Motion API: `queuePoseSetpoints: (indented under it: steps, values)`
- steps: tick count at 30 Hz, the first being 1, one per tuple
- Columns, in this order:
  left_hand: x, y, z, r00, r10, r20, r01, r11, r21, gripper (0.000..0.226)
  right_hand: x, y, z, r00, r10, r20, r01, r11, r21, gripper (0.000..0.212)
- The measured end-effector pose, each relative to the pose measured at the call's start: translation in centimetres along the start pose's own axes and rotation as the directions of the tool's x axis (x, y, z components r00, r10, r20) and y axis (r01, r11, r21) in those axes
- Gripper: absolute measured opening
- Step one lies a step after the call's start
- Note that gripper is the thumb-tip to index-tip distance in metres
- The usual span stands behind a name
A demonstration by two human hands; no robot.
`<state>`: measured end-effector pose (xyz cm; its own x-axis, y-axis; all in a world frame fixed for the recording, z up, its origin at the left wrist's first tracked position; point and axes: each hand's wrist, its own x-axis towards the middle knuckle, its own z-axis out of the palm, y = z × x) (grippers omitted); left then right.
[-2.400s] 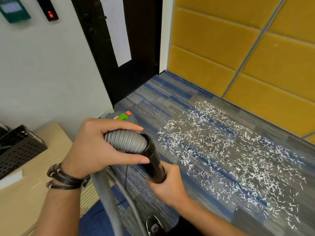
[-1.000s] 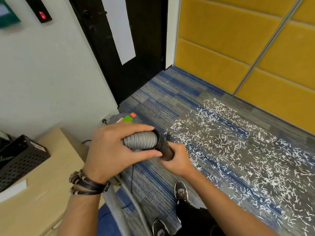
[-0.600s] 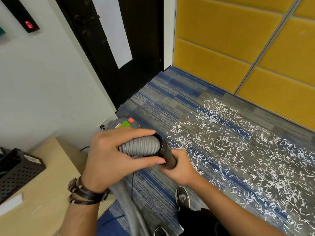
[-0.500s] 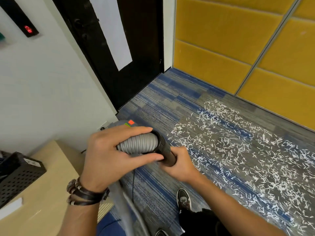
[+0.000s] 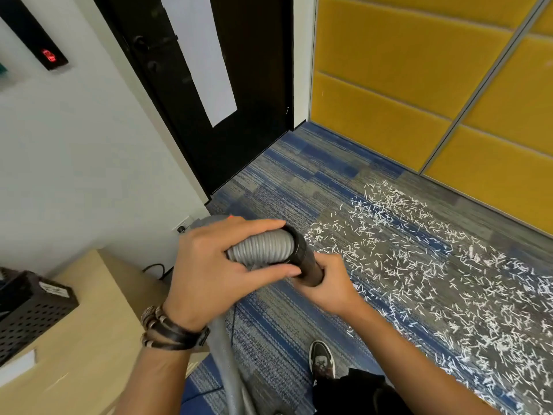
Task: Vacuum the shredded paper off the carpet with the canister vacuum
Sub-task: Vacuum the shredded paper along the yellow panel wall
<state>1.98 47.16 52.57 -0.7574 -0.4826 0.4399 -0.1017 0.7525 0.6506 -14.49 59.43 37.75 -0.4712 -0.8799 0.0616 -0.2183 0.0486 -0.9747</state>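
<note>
My left hand (image 5: pixel 206 271) grips the grey ribbed vacuum hose (image 5: pixel 264 248) near its end, fingers and thumb wrapped round it. My right hand (image 5: pixel 332 283) holds the black hose cuff (image 5: pixel 308 259) from below. The hose runs down between my arms toward the bottom edge. Just a sliver of the grey canister vacuum (image 5: pixel 209 220) with an orange button shows behind my left hand, by the wall. White shredded paper (image 5: pixel 434 271) lies scattered in a wide band over the blue-grey carpet (image 5: pixel 278 187) to the right.
A black door (image 5: pixel 227 85) stands ahead, yellow padded wall panels (image 5: pixel 404 85) run along the right. A light wooden table (image 5: pixel 74 324) with a black mesh box (image 5: pixel 27 313) sits at the left. My shoe (image 5: pixel 321 357) is on the carpet below my hands.
Both hands kept their hold on the hose and cuff. The view shifted a little; the canister is now mostly hidden behind my left hand.
</note>
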Motion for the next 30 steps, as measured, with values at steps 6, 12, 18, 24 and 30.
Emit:
queuePoseSetpoints:
  steps: [6,12,18,24,30]
  values:
    - [1.6,-2.2,2.9,0.994,-0.074,0.076,0.069,0.995,0.07,0.056,3.0,2.7,-2.8,0.998,0.028,0.047,-0.025,0.998,-0.064,0.033]
    - [1.8,-3.4,4.8,0.978,-0.117,0.17,0.119,0.993,0.002,0.054,2.5,4.7,-1.7,0.985,0.13,0.117,-0.129,0.992,-0.018,0.038]
    - [3.0,-1.1,2.3,0.993,-0.027,0.118,0.034,0.998,-0.06,0.055,1.0,2.0,-1.2,0.988,0.076,0.135,-0.091,0.99,0.107,0.033]
    - [4.4,0.6,2.4,0.999,0.007,0.045,-0.004,0.999,-0.051,0.057,1.1,1.5,-1.5,0.992,0.002,-0.126,0.005,0.998,0.057,0.021]
    - [5.0,-0.9,4.3,0.994,-0.019,0.112,0.024,0.999,-0.043,0.055,2.7,3.9,-2.5,0.986,0.028,-0.162,-0.02,0.998,0.051,0.028]
